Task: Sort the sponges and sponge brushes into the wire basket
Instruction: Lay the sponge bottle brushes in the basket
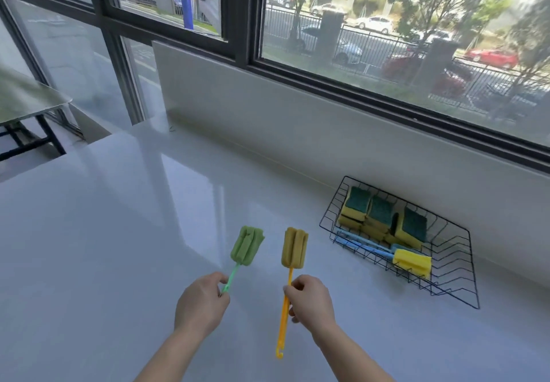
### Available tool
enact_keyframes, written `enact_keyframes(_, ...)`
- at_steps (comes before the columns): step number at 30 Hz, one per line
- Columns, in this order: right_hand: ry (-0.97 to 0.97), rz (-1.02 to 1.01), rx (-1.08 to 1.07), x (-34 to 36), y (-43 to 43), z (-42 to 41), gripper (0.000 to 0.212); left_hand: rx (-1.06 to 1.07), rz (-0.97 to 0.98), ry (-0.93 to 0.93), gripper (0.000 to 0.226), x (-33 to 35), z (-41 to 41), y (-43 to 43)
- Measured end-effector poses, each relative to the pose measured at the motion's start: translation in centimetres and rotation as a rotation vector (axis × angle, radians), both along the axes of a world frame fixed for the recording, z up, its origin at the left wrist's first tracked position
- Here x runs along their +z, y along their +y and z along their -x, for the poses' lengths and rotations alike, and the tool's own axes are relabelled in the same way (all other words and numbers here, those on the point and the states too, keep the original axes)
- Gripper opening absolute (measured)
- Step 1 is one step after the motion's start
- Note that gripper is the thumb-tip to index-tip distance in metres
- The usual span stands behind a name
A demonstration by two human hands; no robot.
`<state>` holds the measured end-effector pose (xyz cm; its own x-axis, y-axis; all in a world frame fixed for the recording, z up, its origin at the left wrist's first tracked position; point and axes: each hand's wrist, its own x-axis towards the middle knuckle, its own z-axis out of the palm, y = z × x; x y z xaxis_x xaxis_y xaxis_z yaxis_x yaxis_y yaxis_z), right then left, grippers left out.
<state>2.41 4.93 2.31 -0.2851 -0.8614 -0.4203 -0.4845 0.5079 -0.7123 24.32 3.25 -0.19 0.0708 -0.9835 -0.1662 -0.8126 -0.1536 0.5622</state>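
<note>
Over the white counter (119,232), both hands (202,307) (311,304) hold sponge brushes (246,247) (293,253) heads-away.

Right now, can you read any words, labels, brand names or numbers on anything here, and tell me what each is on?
None can be read.
Green brush, orange brush, sponges in the wire basket: no print visible.
Cars outside the window: plates too small and blurred to read.

A sponge brush in each of my hands, above the white counter (125,232).
My left hand (201,304) grips the green sponge brush (246,246); my right hand (311,301) grips the orange sponge brush (294,252). The wire basket (452,289) to the right holds yellow-green sponges (382,218) and a blue-handled sponge brush (412,262).
</note>
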Motion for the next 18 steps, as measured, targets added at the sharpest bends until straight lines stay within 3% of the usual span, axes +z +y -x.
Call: enact_keyframes(18, -0.100, 0.128, -0.383, 2.4, 4.5, 14.3, 0.018, -0.288, 0.045, -0.013, 0.023, 2.3, 13.7, -1.9)
